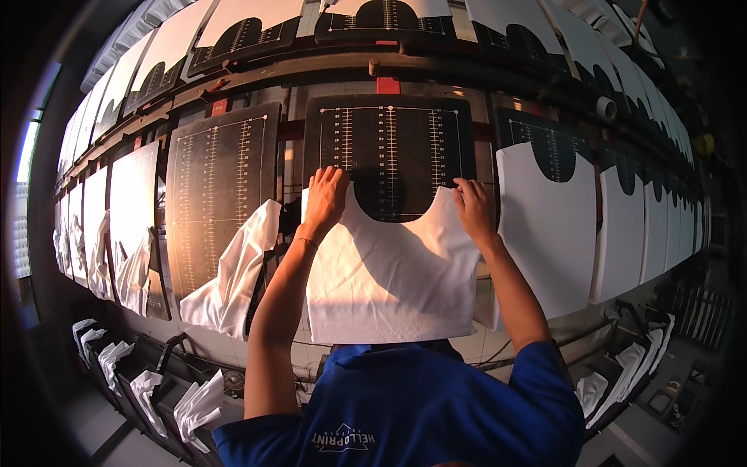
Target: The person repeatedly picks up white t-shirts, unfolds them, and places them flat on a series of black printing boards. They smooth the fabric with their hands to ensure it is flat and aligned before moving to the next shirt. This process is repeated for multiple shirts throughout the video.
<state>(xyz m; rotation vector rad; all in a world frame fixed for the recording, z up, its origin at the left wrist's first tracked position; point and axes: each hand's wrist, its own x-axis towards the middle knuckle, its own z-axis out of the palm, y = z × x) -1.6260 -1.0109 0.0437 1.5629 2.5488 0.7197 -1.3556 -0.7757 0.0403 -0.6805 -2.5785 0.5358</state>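
A white cut fabric panel (389,288) with a deep curved neckline lies over the lower part of a black board (389,132) in front of me. White ruler scales run down the board, partly covered by the cloth. My left hand (325,201) is closed at the panel's left shoulder strip, its fingertips on the board. On the other side, my right hand (473,207) pinches the tip of the right shoulder strip between thumb and fingers. Soft wrinkles cross the middle of the cloth, and shadow falls over part of it.
Left of me, another marked board (214,171) carries a crumpled white panel (233,272) at its near end. To the right, a white panel (545,233) lies smooth on its board. A dark rail (436,70) runs behind, with more covered boards beyond. White cloths (198,409) hang at lower left.
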